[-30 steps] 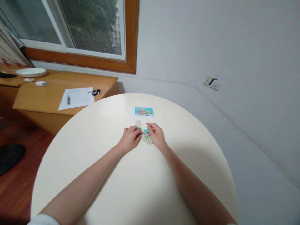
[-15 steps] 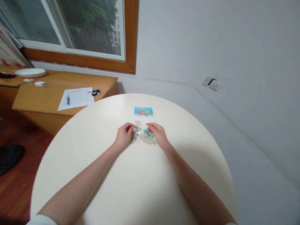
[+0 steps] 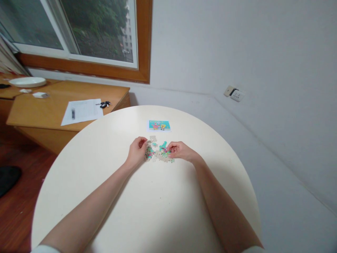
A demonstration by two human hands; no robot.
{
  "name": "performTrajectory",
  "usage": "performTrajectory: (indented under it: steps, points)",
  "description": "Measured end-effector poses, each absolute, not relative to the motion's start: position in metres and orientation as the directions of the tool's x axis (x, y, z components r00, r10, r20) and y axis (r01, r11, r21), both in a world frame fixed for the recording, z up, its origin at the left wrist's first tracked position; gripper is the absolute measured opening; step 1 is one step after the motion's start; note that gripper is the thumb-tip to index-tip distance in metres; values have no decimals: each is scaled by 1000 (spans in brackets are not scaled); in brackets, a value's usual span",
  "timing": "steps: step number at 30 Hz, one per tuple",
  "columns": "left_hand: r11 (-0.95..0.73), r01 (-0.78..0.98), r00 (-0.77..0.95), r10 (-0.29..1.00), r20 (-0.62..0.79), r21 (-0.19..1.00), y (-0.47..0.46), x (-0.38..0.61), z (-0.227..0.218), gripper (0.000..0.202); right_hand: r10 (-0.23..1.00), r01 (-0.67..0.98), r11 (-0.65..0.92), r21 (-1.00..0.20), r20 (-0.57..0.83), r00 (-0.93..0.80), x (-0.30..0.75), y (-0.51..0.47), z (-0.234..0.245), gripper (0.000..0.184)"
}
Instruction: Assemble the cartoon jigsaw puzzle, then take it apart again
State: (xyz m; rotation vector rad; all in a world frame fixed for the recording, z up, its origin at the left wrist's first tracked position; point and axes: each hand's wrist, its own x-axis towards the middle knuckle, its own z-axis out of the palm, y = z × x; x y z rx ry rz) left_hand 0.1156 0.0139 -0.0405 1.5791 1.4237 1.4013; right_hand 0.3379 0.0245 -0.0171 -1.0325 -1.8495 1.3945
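Note:
A small heap of jigsaw puzzle pieces (image 3: 159,154), some showing grey backs and others turquoise, pink and green print, lies on the round white table (image 3: 147,207). At the heap's left side is my left hand (image 3: 137,150), thumb and fingers pinched together on a grey-backed puzzle piece (image 3: 150,142), partly hidden. My right hand (image 3: 181,150) reaches into the heap from the right; its fingers are curled, with thumb and forefinger apart over the pieces. Beyond the heap lies a turquoise picture card (image 3: 159,125) with pink and yellow cartoon figures.
A wooden desk (image 3: 52,116) stands past the table's far left edge. On it are a sheet of paper (image 3: 83,110), keys (image 3: 105,104), a small white box (image 3: 40,95) and a white oval dish (image 3: 27,82). The wall (image 3: 223,52) rises behind and to the right.
My right hand has turned sideways and moved slightly down over the right part of the heap, uncovering turquoise pieces. My left hand stays pinched at the heap's left. The view has shifted slightly.

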Motion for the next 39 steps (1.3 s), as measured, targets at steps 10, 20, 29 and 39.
performTrajectory:
  steps: [10,20,29,39]
  points:
    - [-343,490,4,920,392,801,9,116,-37,12,837,405,317,-857,52,-545,337,24,-22,21]
    - [-517,597,289,852,437,613,-2,123,-30,16,936,179,104,-978,35,-350,330,26,-35,33]
    - [-545,581,320,836,446,605,-2,123,-27,19,923,254,157,-954,50,-382,317,18,-31,26]
    - [-545,597,370,838,400,589,-6,124,-25,23,938,249,123,-961,31,-345,311,18,-33,29]
